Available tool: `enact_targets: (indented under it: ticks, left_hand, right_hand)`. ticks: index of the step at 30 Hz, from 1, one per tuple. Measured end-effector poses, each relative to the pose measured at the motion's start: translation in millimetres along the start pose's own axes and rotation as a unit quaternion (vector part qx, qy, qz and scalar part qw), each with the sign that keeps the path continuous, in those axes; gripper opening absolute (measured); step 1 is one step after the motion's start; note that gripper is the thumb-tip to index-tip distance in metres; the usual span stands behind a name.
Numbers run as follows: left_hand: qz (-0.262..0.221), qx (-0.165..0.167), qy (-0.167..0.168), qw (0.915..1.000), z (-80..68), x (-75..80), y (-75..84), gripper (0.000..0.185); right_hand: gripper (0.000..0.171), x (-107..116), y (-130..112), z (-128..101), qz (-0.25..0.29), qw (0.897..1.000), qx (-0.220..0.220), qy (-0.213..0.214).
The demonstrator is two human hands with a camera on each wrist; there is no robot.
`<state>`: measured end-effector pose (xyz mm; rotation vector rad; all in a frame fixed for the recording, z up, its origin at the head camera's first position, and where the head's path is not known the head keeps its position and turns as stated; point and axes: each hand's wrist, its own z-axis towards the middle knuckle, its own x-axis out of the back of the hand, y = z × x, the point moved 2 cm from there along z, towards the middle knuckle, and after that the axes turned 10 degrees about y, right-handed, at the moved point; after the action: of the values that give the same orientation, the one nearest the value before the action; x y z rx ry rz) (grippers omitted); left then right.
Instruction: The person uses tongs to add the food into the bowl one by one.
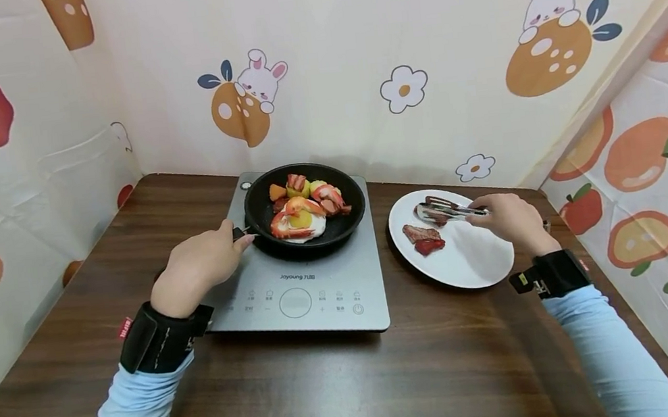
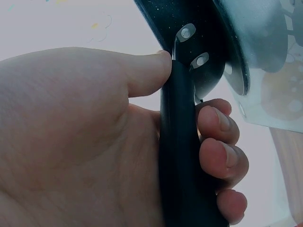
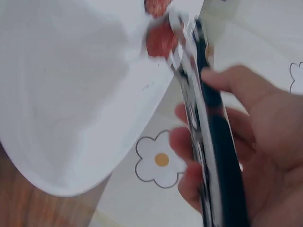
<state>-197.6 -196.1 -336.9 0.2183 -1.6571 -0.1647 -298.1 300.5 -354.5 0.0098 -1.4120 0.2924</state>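
two hands are busy at once, and this is where trouble can come. on the left side, the left hand [image 1: 202, 263] has its fingers and thumb wrapped round the black handle [image 2: 182, 156] of the frying pan [image 1: 305, 208], which sits on the grey induction cooker [image 1: 299, 287]. the pan is full with shrimp, an egg and fruit pieces; if the hand tilts or pulls it, i think food may slide over the low rim.

more to the right, the white plate [image 1: 474, 262] lies just beside the cooker on the wooden table [image 1: 389, 379]. the right hand [image 1: 509, 217] squeezes the metal tongs [image 1: 450, 208] narrow on a meat piece [image 1: 435, 218] over the plate's far part. two other meat pieces [image 1: 424, 238] lie below it. a weak squeeze could drop the piece.

the cartoon curtain wall [image 1: 638, 136] stands near the right elbow and limits its room.
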Motion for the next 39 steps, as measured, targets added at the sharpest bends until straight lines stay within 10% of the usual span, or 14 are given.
enact_targets:
  ticks: [11, 39]
  left_hand:
    - [-0.003, 0.001, -0.005, 1.0000, -0.2, 2.2, -0.6, 0.074]
    - [-0.006, -0.002, -0.004, 1.0000, 0.5, 3.0, -0.5, 0.073]
  right_hand:
    - [0.053, -4.8, -12.0, -13.8, 0.045, 0.996, -0.070, 0.021]
    - [0.036, 36.9, -169.5, 2.2, 0.089, 0.990, 0.041, 0.103]
